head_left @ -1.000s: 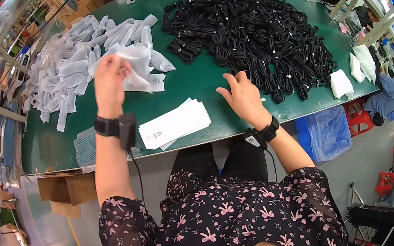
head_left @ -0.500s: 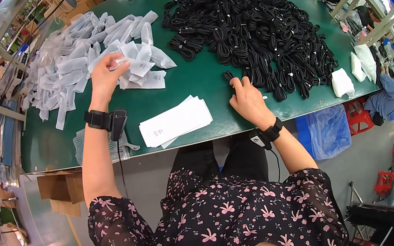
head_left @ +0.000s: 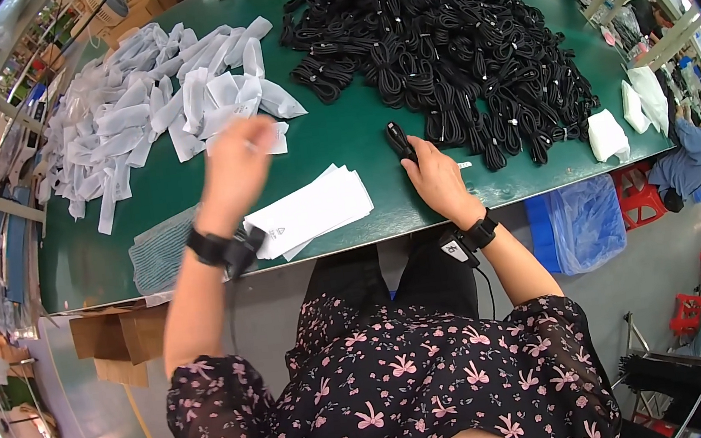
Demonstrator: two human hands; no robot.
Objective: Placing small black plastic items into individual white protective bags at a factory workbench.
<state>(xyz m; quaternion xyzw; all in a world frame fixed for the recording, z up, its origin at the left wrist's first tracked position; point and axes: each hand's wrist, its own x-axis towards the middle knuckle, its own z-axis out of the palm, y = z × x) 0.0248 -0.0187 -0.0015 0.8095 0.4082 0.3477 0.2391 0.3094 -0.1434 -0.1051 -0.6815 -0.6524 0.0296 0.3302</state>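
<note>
My right hand (head_left: 437,178) is closed around a bundled black cable (head_left: 398,139), whose far end sticks out past the fingers above the green table. Smeared by motion, my left hand (head_left: 236,167) hovers between the heap of filled white bags (head_left: 124,120) and a stack of flat white bags (head_left: 314,210). Its fingers are too blurred to show whether anything is in them. The flat stack lies near the table's front edge, between my two hands. Beyond my right hand spreads a large pile of coiled black cables (head_left: 434,42).
A blue-grey striped cloth (head_left: 164,255) lies at the table's (head_left: 341,141) front left. Folded white material (head_left: 607,137) rests at the right edge. Below it stands a blue bin with a clear liner (head_left: 584,230), beside a red stool (head_left: 635,197). A person in blue (head_left: 688,155) sits farther right.
My left hand has left the filled bags and swung right and nearer to me. My right hand has drawn the cable bundle slightly left, apart from the pile.
</note>
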